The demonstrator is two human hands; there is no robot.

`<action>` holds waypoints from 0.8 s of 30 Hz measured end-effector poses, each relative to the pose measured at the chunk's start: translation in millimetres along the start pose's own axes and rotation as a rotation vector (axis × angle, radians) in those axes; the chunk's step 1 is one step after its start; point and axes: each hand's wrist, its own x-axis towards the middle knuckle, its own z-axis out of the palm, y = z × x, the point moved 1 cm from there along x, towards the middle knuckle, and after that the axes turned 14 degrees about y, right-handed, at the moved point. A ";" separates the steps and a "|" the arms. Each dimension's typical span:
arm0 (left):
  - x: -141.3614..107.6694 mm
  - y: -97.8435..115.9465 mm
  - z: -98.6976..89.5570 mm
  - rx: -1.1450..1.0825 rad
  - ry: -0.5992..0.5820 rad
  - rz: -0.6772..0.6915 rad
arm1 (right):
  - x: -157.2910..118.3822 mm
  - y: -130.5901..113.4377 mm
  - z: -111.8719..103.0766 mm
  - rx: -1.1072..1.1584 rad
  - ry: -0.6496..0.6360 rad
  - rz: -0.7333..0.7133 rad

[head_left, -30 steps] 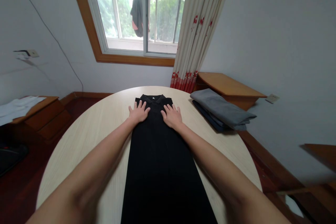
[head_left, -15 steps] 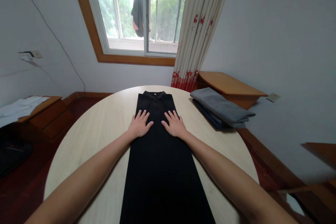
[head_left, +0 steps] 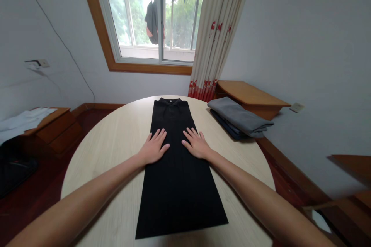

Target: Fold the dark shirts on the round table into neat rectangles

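A black polo shirt (head_left: 176,193) lies flat on the round pale wooden table (head_left: 110,135), folded into a long narrow strip. Its collar is at the far end and its hem towards me; no sleeves show at the sides. My left hand (head_left: 153,147) rests palm down on the shirt's left edge, fingers spread. On the opposite edge my right hand (head_left: 196,143) lies flat as well, fingers apart. Neither hand grips the cloth.
A stack of folded grey and dark clothes (head_left: 239,114) sits at the table's right edge. Behind it stands a brown wooden cabinet (head_left: 252,92), beside a curtain (head_left: 222,19) and window. Another low cabinet (head_left: 58,127) with white cloth is at the left.
Both hands have slid down the shirt towards me, staying flat on it. The view has shifted slightly, and the shirt's near hem now shows.
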 end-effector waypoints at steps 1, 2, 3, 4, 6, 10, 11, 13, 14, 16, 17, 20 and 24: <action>-19.0 1.5 -4.5 -0.027 -0.035 0.030 | -15.7 4.2 -2.4 0.020 -0.005 -0.009; -36.3 0.7 -9.5 -0.057 -0.063 0.056 | -29.7 9.9 -5.0 0.044 -0.008 -0.014; -51.2 -2.4 -14.9 -0.094 -0.088 0.078 | -41.8 17.1 -7.6 0.070 -0.004 -0.010; -63.3 -7.2 -20.4 -0.133 -0.107 0.099 | -51.7 25.2 -10.2 0.093 0.006 -0.003; -78.6 -19.7 -31.2 -0.205 -0.121 0.123 | -65.1 41.7 -15.4 0.124 0.040 0.008; -85.3 -33.8 -48.1 -0.261 -0.092 0.147 | -75.3 56.6 -26.9 0.161 0.077 -0.046; -85.4 -32.3 -50.8 -0.272 -0.102 0.173 | -76.9 54.8 -30.6 0.190 0.065 -0.086; -86.7 -24.3 -54.2 -0.310 -0.157 0.250 | -81.0 46.9 -38.5 0.275 0.020 -0.176; -88.2 -19.3 -54.9 -0.334 -0.189 0.291 | -83.8 42.3 -42.3 0.319 -0.010 -0.213; -92.9 -10.2 -54.8 -0.382 -0.222 0.339 | -90.9 34.6 -48.3 0.390 -0.069 -0.250; -95.8 -6.8 -54.5 -0.402 -0.219 0.342 | -95.1 31.9 -50.4 0.417 -0.093 -0.256; -106.6 0.3 -58.5 -0.485 -0.196 0.322 | -109.7 25.7 -57.3 0.508 -0.113 -0.273; -120.3 11.8 -91.7 -0.640 -0.266 0.358 | -126.2 10.2 -86.5 0.770 -0.220 -0.331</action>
